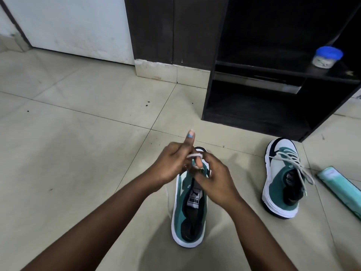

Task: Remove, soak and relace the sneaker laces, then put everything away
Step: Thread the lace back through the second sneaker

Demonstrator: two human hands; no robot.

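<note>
Here lace (194,154) sits pinched between both hands.

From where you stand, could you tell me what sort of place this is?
Probably a home, on a tiled floor beside a dark shelf unit with a jar on it.

The toe and lacing of the near green-and-white suede sneaker (187,202) are covered by the left hand (172,165) and right hand (213,182). The flat mint-green packet (340,188) is cut off by the right picture edge. The contents of the blue-lidded clear plastic jar (326,56) are blurred.
</note>
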